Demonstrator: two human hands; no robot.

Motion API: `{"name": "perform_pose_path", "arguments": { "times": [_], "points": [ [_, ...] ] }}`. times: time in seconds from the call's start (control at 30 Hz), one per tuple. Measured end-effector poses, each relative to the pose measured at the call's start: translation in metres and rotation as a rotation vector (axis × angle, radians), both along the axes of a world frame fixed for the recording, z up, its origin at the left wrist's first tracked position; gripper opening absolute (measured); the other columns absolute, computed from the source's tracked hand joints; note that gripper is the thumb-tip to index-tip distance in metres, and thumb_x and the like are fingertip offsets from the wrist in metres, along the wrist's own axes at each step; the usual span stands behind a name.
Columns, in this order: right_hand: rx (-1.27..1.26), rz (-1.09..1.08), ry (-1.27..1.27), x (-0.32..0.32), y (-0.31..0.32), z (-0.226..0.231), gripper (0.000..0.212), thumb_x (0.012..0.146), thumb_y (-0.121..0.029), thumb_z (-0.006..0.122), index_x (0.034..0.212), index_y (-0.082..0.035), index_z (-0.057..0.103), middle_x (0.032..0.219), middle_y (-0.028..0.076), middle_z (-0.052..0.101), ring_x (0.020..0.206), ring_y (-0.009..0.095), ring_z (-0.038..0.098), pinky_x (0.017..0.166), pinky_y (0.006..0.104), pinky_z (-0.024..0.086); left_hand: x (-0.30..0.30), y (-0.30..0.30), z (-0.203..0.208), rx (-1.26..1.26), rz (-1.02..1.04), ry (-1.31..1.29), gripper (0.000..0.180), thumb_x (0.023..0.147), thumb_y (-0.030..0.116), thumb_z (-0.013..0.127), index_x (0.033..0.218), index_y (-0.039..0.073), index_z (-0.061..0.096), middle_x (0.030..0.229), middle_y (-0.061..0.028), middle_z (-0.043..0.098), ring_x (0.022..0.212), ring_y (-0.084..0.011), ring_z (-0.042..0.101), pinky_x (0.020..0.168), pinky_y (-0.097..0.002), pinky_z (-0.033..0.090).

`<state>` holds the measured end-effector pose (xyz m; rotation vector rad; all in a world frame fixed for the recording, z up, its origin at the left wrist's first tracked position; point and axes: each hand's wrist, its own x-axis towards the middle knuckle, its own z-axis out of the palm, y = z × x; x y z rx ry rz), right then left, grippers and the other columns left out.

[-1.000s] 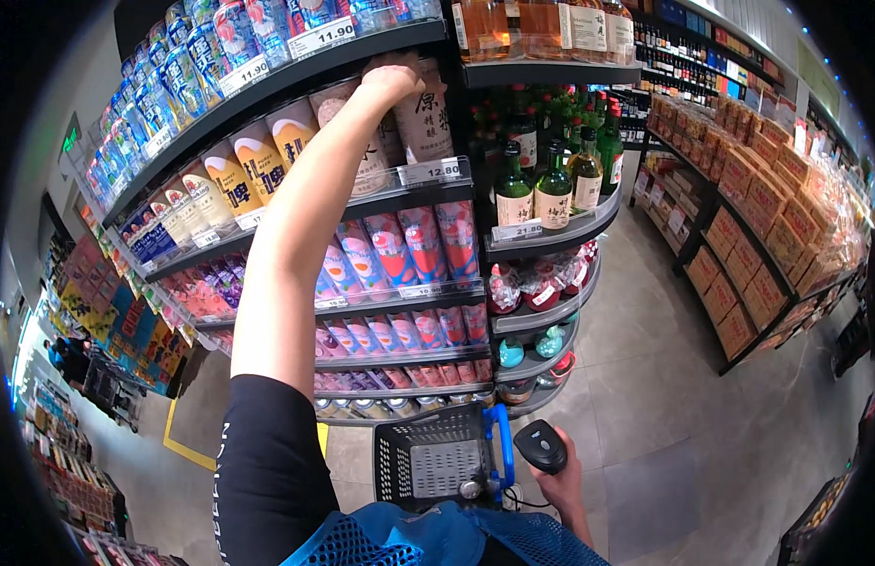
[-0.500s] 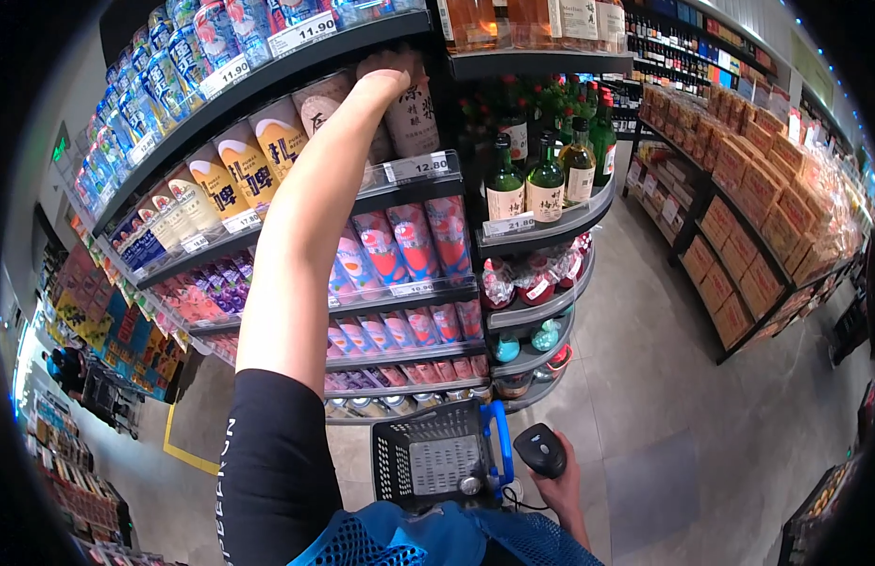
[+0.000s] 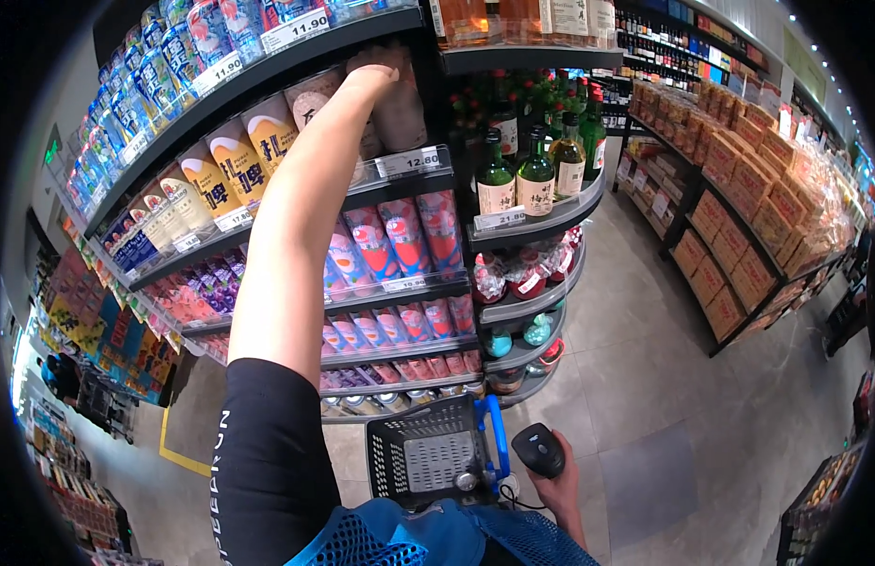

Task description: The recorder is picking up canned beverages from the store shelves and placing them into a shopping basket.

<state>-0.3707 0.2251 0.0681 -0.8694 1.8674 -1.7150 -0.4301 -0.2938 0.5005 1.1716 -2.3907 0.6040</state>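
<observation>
Left hand wraps a glossy can at the shelf edge; right hand grips black scanner — open aisle floor right.

Green glass bottles stand in a row on the curved end shelf of the rack, red-capped packs on the shelf below. Pink cans line the middle shelf, blue cans the top one. Across the grey floor, brown cartons fill the far aisle
</observation>
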Motion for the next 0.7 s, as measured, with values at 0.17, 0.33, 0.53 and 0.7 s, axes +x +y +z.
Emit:
{"name": "perform_pose_path", "arguments": {
  "times": [0.17,0.33,0.53,0.7],
  "points": [
    [0.0,-0.044,0.033,0.001,0.006,-0.004,0.073,0.07,-0.003,0.074,0.134,-0.005,0.039,0.113,0.018,0.062,0.104,0.026,0.063,0.088,0.0352,0.048,-0.001,0.006,0.004,-0.026,-0.04,-0.058,0.051,0.087,0.027,0.054,0.136,0.021,0.041,0.128,-0.0184,0.054,0.118,-0.0348,0.053,0.095,-0.0456,0.046],
    [0.025,-0.05,0.025,0.004,0.007,0.001,0.071,0.07,-0.001,0.073,0.134,-0.004,0.04,0.114,0.016,0.061,0.104,0.023,0.061,0.089,0.0333,0.048,0.005,-0.017,0.003,-0.051,-0.032,0.007,0.048,0.089,0.021,0.052,0.136,0.019,0.042,0.127,-0.0202,0.054,0.118,-0.0358,0.053,0.097,-0.0444,0.044],
    [0.031,-0.025,0.024,0.007,0.007,0.002,0.072,0.071,0.0,0.072,0.135,-0.004,0.039,0.115,0.014,0.061,0.104,0.021,0.06,0.09,0.0319,0.047,0.021,-0.003,0.013,-0.216,-0.015,-0.327,0.068,0.071,0.034,0.07,0.128,0.006,0.046,0.121,-0.0201,0.058,0.111,-0.0318,0.058,0.093,-0.042,0.047],
    [0.065,-0.001,0.006,0.011,0.008,-0.005,0.071,0.072,0.001,0.072,0.135,-0.005,0.039,0.117,0.014,0.06,0.106,0.021,0.059,0.091,0.0319,0.047,0.052,0.102,0.001,-0.017,-0.048,-0.459,0.037,0.083,0.017,0.046,0.114,0.0,0.057,0.113,-0.02,0.062,0.104,-0.031,0.061,0.09,-0.0406,0.049]
  ]
}}
